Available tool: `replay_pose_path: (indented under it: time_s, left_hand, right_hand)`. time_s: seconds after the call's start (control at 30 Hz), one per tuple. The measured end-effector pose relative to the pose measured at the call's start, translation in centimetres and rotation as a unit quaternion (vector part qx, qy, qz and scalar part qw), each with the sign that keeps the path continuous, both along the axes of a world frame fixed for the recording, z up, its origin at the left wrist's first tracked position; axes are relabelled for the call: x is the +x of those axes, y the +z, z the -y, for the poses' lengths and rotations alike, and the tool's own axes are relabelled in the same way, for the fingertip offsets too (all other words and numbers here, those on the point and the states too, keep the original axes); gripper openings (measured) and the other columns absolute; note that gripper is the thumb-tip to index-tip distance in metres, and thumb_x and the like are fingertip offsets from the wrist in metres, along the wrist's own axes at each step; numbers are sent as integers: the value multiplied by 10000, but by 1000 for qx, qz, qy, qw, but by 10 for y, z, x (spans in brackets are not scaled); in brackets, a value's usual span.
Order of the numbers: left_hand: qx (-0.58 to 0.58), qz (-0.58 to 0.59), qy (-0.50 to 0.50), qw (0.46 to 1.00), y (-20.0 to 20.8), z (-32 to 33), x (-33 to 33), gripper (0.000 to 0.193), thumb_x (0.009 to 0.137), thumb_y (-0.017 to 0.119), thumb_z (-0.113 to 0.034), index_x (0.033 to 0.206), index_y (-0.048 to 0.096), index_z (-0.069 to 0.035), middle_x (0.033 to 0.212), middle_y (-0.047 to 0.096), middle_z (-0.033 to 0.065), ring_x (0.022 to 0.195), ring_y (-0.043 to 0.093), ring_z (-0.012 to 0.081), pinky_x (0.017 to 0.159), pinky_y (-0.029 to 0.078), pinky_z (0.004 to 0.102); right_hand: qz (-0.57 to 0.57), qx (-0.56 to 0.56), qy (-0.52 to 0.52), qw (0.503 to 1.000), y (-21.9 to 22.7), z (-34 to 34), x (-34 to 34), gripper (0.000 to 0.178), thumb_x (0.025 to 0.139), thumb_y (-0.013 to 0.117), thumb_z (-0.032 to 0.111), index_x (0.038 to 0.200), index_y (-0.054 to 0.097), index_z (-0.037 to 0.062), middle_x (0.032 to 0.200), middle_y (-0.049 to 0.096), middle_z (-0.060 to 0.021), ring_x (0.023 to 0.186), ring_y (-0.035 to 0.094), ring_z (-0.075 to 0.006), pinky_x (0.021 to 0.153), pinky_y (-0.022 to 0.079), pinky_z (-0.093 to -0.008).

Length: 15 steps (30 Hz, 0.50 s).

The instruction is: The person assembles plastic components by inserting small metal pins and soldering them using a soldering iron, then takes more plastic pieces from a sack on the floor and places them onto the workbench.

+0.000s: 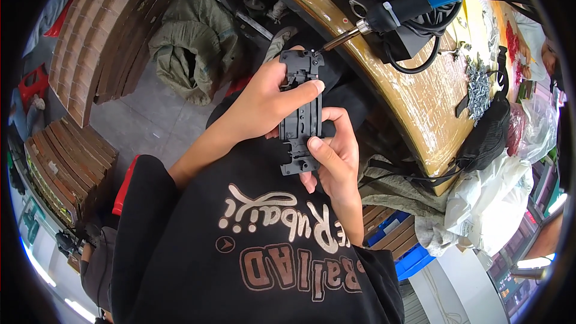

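Observation:
A long black plastic part (303, 114), shaped like a chassis with ribs, slots and small holes, is held between my two hands over my lap. My left hand (267, 99) grips its upper half, thumb across the face and fingers hidden underneath. On the lower half closes my right hand (339, 153), its thumb pressing the edge and other fingers partly behind. An electric screwdriver (390, 15), with a blue and black body, points down-left from the table. Its metal bit ends at the part's top right corner; whether they touch, I cannot tell. Neither hand holds the screwdriver.
A wrapped wooden table (414, 102) curves along the right, bearing a screw pile (478, 93), black cables and a black pouch (489, 135). White plastic bags (489, 204) hang by its corner. Left are stacked compartment trays (99, 36) and a green woven sack (192, 45). Other people are nearby.

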<state>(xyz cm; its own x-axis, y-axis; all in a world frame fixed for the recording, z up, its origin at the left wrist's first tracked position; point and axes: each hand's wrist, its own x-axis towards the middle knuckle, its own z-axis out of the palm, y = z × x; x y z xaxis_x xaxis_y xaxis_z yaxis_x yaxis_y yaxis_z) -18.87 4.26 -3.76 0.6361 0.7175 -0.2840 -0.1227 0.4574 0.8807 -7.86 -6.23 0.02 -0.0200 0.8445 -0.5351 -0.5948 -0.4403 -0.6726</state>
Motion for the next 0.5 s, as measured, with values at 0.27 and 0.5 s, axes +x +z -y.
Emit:
replay_pose_path:
  time_s: [0.27, 0.5]
  left_hand:
    - [0, -11, 11, 1000, 0, 1, 1, 165, 773, 559, -165, 805, 449, -46, 570, 459, -16, 381, 397, 34, 300, 282, 187]
    - [-21, -39, -8, 999, -3, -2, -1, 167, 773, 562, -177, 806, 461, -47, 560, 463, -16, 361, 395, 40, 281, 278, 192]
  right_hand:
    - [4, -3, 8, 1000, -1, 0, 1, 270, 839, 487, 81, 991, 267, 43, 577, 546, -114, 327, 444, -114, 291, 281, -187]
    - [4, -10, 8, 1000, -5, -3, 1, 264, 840, 485, 85, 993, 275, 40, 575, 544, -113, 324, 440, -113, 291, 278, -188]
